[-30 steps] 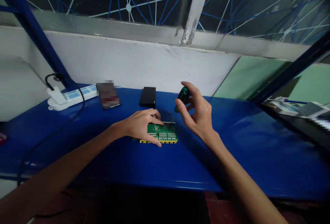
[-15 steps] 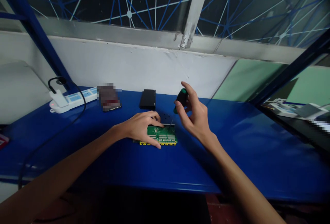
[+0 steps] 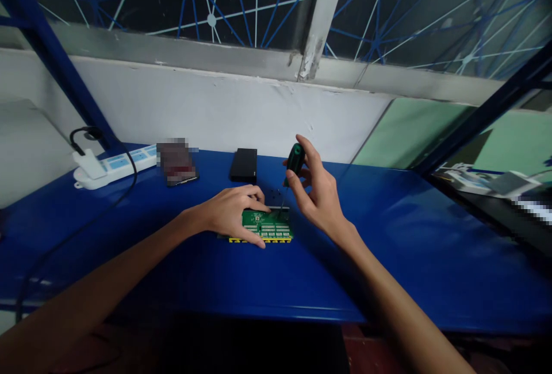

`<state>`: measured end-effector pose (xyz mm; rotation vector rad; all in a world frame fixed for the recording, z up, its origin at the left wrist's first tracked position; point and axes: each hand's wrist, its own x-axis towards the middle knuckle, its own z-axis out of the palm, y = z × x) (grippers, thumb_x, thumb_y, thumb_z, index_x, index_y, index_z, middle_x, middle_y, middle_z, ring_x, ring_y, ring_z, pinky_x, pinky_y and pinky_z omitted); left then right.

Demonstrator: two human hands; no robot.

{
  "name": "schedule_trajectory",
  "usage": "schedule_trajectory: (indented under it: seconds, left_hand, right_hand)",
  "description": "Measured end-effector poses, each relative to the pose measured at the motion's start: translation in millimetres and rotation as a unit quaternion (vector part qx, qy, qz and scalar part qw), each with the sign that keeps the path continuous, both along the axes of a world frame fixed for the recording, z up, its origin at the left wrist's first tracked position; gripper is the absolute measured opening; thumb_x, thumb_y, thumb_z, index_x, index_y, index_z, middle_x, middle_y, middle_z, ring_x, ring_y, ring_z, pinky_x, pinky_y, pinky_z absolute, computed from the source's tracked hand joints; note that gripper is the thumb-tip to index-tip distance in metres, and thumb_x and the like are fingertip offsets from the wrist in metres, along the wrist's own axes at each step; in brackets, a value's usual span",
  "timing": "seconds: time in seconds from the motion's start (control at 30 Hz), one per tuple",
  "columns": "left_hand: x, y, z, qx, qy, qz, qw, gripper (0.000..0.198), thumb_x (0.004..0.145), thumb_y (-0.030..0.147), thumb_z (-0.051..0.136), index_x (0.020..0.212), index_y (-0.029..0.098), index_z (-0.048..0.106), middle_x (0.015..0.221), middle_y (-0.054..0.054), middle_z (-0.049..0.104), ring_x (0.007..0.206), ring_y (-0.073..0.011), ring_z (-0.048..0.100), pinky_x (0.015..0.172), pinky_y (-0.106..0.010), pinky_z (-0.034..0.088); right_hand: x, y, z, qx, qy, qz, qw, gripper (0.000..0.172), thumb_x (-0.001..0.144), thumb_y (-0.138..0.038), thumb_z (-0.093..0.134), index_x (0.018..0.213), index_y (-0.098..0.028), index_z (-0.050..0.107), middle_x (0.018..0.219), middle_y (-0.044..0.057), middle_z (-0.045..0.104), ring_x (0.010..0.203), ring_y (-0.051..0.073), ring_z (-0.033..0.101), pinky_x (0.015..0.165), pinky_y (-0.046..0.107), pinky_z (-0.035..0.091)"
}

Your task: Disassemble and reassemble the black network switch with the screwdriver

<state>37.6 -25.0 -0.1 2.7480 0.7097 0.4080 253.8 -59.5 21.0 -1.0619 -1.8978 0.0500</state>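
Note:
A green circuit board (image 3: 269, 220) with a yellow strip along its near edge lies on the blue table. My left hand (image 3: 230, 213) grips it from the left, thumb at the near edge and fingers at the far edge. In my right hand (image 3: 317, 190) is a screwdriver (image 3: 295, 159) with a dark green and black handle, held by thumb and fingers. It stands nearly upright, its thin shaft pointing down to the board's right part; whether the tip sits in a screw is too small to tell. Several tiny dark screws (image 3: 276, 193) lie just behind the board.
Behind my left hand lies a black box (image 3: 244, 165), with a blurred-out phone-like item (image 3: 177, 161) further left. A white power strip (image 3: 116, 164) with a plugged-in charger and black cable (image 3: 81, 235) occupies the table's left. Blue frame posts (image 3: 483, 89) rise on both sides.
The screwdriver has tilted more upright, and its handle is turned in my right hand's fingers. My left hand keeps its grip on the circuit board. The whole view has shifted slightly.

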Motion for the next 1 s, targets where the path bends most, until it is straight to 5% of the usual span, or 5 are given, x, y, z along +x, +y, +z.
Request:
schedule_trajectory:
  seconds: [0.23, 0.47, 0.67, 0.87, 1.0]
  left_hand:
    - [-1.4, -1.7, 1.6, 0.000, 0.001, 0.006, 1.000, 0.066, 0.066, 0.066, 0.074, 0.114, 0.021, 0.070, 0.115, -0.010, 0.060, 0.101, -0.0259, 0.061, 0.088, -0.037, 0.048]
    - [-0.9, -1.1, 1.0, 0.013, -0.001, -0.004, 1.000, 0.066, 0.068, 0.068, 0.071, 0.115, 0.021, 0.071, 0.113, -0.010, 0.060, 0.099, -0.0252, 0.061, 0.085, -0.036, 0.048]
    - [-0.1, -2.2, 3.3, 0.010, 0.006, -0.001, 1.000, 0.067, 0.067, 0.068, 0.071, 0.113, 0.020, 0.071, 0.114, -0.011, 0.060, 0.099, -0.0258, 0.060, 0.085, -0.036, 0.048]
    - [1.1, -4.0, 6.6, 0.011, 0.014, 0.003, 1.000, 0.064, 0.068, 0.066, 0.072, 0.112, 0.020, 0.071, 0.113, -0.010, 0.060, 0.100, -0.0260, 0.060, 0.085, -0.035, 0.047]
    - [1.1, -3.5, 5.5, 0.010, 0.013, 0.002, 1.000, 0.066, 0.067, 0.066, 0.073, 0.112, 0.018, 0.071, 0.113, -0.010, 0.060, 0.099, -0.0257, 0.060, 0.085, -0.035, 0.047]
  right_hand:
    - [-8.6, -1.3, -1.2, 0.060, -0.004, -0.021, 0.998, 0.056, 0.090, -0.035, 0.058, 0.143, -0.027, 0.040, 0.100, 0.005, 0.063, 0.064, 0.015, 0.055, 0.061, 0.033, 0.053]
    - [-6.3, -0.7, -1.6, 0.016, 0.029, 0.029, 0.999, 0.055, 0.095, -0.028, 0.044, 0.149, -0.026, 0.030, 0.094, 0.004, 0.061, 0.067, 0.016, 0.059, 0.064, 0.033, 0.055]
    - [-2.3, 0.2, 4.7, 0.077, 0.012, -0.022, 0.997, 0.048, 0.087, -0.036, 0.062, 0.132, -0.025, 0.050, 0.084, 0.002, 0.061, 0.061, 0.015, 0.057, 0.060, 0.031, 0.054]
    - [-2.6, -3.6, 7.1, 0.025, 0.007, -0.011, 1.000, 0.050, 0.095, -0.031, 0.046, 0.144, -0.024, 0.038, 0.094, 0.005, 0.065, 0.067, 0.016, 0.063, 0.065, 0.032, 0.057]
    - [-4.1, -3.1, 5.3, 0.062, 0.004, -0.035, 0.997, 0.048, 0.092, -0.034, 0.055, 0.138, -0.024, 0.046, 0.095, 0.005, 0.065, 0.064, 0.016, 0.061, 0.064, 0.032, 0.056]
